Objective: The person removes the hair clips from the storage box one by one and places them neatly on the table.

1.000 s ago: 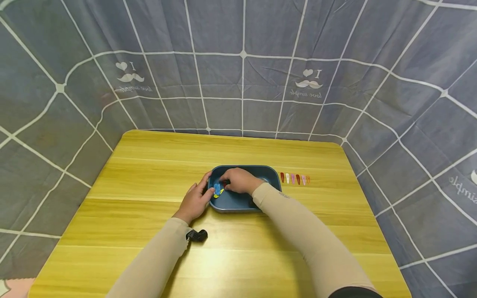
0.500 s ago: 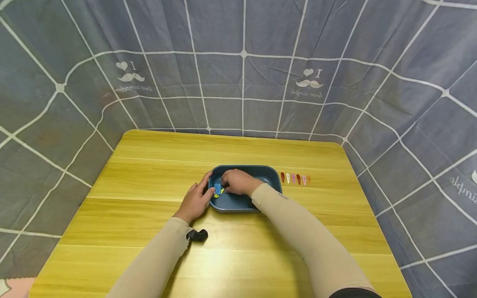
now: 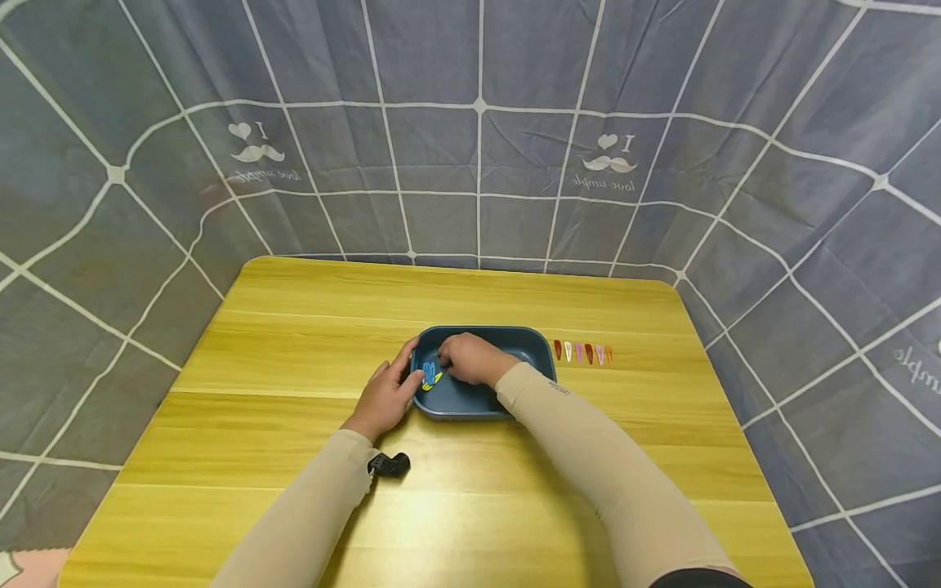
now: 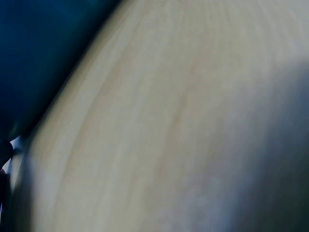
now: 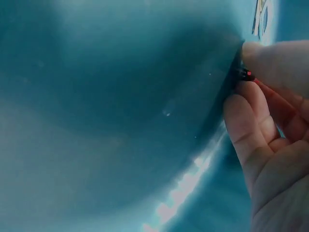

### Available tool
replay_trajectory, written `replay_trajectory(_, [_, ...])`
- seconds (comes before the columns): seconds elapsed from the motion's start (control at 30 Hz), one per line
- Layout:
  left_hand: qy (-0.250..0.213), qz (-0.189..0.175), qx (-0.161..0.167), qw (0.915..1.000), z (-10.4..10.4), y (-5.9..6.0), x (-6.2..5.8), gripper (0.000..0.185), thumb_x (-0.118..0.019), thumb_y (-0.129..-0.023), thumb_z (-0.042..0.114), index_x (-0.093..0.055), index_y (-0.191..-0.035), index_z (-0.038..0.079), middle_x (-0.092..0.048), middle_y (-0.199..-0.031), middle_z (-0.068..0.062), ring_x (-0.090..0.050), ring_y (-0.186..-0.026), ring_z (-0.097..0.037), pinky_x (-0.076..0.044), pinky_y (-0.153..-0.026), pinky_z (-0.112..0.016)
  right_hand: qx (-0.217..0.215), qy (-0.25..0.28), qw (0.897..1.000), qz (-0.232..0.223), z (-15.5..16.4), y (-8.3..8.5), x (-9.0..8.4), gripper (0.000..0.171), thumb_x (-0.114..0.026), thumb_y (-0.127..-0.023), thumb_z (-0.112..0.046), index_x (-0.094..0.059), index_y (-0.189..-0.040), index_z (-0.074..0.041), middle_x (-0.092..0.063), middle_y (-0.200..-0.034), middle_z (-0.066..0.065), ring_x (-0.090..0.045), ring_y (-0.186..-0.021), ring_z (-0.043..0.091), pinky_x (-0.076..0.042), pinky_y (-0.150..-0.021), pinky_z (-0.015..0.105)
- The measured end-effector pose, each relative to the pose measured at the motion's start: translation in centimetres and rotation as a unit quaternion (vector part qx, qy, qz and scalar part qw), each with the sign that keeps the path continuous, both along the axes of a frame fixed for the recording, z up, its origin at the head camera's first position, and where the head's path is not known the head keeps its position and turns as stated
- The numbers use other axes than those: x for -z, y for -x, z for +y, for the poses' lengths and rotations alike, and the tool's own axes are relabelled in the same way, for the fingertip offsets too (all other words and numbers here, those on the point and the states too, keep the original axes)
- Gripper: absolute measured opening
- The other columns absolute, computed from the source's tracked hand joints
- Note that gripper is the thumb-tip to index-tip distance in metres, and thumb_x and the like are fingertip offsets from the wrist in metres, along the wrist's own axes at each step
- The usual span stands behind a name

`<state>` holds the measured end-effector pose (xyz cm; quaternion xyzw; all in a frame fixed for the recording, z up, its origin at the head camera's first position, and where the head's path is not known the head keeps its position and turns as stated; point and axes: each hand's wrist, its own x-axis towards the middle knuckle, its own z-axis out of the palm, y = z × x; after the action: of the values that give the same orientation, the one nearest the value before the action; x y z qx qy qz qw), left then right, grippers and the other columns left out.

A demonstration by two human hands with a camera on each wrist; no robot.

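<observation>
Two hands meet at a dark blue tray (image 3: 529, 347) near the middle of the head view, on a yellow wooden table (image 3: 294, 327). The left hand (image 3: 385, 396) lies against the tray's left outer wall with its fingers fairly straight and relaxed, holding nothing; its thumb sits at the rim. The right hand (image 3: 474, 359) reaches into the tray's left half with curled fingers, and in the right wrist view, at the right edge of the frame, its fingertips (image 5: 244, 113) pinch a small red clip (image 5: 251, 77) against the tray floor. Just left of that hand, in the tray's left end, lie a blue clip (image 3: 429, 373) and a yellow clip (image 3: 435, 379), touching or overlapping each other. To the right of the tray, a short row of small clips (image 3: 581, 353) in red, white and pink shades lies on the table, near the tray but apart from it. The left wrist view is blurred, showing only pale table surface and a dark blue patch in its upper left corner.
</observation>
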<state>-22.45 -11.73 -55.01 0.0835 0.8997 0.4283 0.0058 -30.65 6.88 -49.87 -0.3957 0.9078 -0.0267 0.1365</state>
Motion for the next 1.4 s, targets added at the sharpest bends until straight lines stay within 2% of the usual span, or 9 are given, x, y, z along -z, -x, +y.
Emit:
replay_trajectory(0.17, [0.003,0.004,0.006,1.0,-0.05,0.01,-0.07,0.055,-0.042,-0.097,0.042,-0.014,-0.144,0.049,-0.053,-0.134,-0.009,-0.045,-0.128,-0.031,-0.015,-0.115,-0.053,0.014,0.014,1.0,0.001,0.02,-0.01,0.15,0.025,-0.058,-0.088,-0.007,-0.071,-0.109,-0.015,-0.065,-0.114,-0.001,-0.06,-0.108,0.012,-0.05,-0.093,0.025])
replay_trajectory(0.33, [0.002,0.004,0.008,1.0,-0.05,-0.02,-0.14,0.055,-0.042,-0.097,0.042,-0.014,-0.144,0.048,-0.052,-0.135,-0.01,-0.044,-0.128,-0.032,-0.017,-0.114,-0.055,0.053,0.033,0.998,-0.007,0.16,0.02,0.28,0.025,-0.055,-0.089,-0.005,-0.071,-0.104,-0.016,-0.067,-0.106,-0.003,-0.061,-0.102,0.01,-0.052,-0.089,0.024])
replay_trajectory(0.47, [0.002,0.005,0.008,1.0,-0.09,-0.03,-0.14,0.055,-0.042,-0.097,0.041,-0.014,-0.144,0.048,-0.053,-0.135,-0.01,-0.045,-0.128,-0.032,-0.016,-0.114,-0.055,0.072,0.037,0.997,-0.01,0.26,0.1,0.49,0.027,-0.053,-0.091,-0.006,-0.067,-0.11,-0.018,-0.067,-0.106,-0.004,-0.061,-0.099,0.009,-0.052,-0.09,0.025])
replay_trajectory(0.63, [0.006,0.003,0.007,1.0,-0.08,-0.03,-0.15,0.055,-0.042,-0.097,0.042,-0.014,-0.144,0.049,-0.053,-0.135,-0.008,-0.046,-0.127,-0.031,-0.015,-0.115,-0.053,0.066,0.028,0.997,-0.007,0.24,0.23,0.74,0.032,-0.052,-0.092,-0.008,-0.064,-0.118,-0.022,-0.066,-0.109,-0.006,-0.061,-0.099,0.009,-0.05,-0.093,0.028])
replay_trajectory(0.83, [0.007,-0.003,-0.001,1.0,-0.05,-0.08,-0.15,0.054,-0.041,-0.097,0.044,-0.014,-0.143,0.052,-0.052,-0.135,-0.006,-0.042,-0.13,-0.033,-0.016,-0.115,-0.053,0.048,0.011,0.999,-0.005,0.25,0.3,0.81,0.029,-0.056,-0.091,-0.013,-0.065,-0.118,-0.021,-0.066,-0.114,-0.006,-0.061,-0.104,0.01,-0.05,-0.094,0.027])
replay_trajectory(1.03, [0.003,-0.004,-0.007,1.0,-0.05,-0.04,-0.12,0.054,-0.042,-0.096,0.042,-0.015,-0.142,0.053,-0.053,-0.135,-0.006,-0.036,-0.133,-0.036,-0.02,-0.113,-0.056,0.049,0.0,0.999,-0.008,0.31,0.25,0.7,0.029,-0.057,-0.091,-0.015,-0.064,-0.119,-0.021,-0.066,-0.114,-0.006,-0.061,-0.104,0.01,-0.05,-0.093,0.027])
replay_trajectory(1.4, [0.003,-0.002,-0.005,1.0,0.0,-0.03,-0.14,0.055,-0.043,-0.097,0.041,-0.015,-0.143,0.052,-0.051,-0.137,-0.005,-0.037,-0.132,-0.036,-0.019,-0.113,-0.055,0.043,0.018,0.999,-0.007,0.42,0.12,0.49,0.031,-0.057,-0.092,-0.017,-0.062,-0.122,-0.019,-0.064,-0.117,-0.006,-0.06,-0.108,0.011,-0.049,-0.096,0.029])
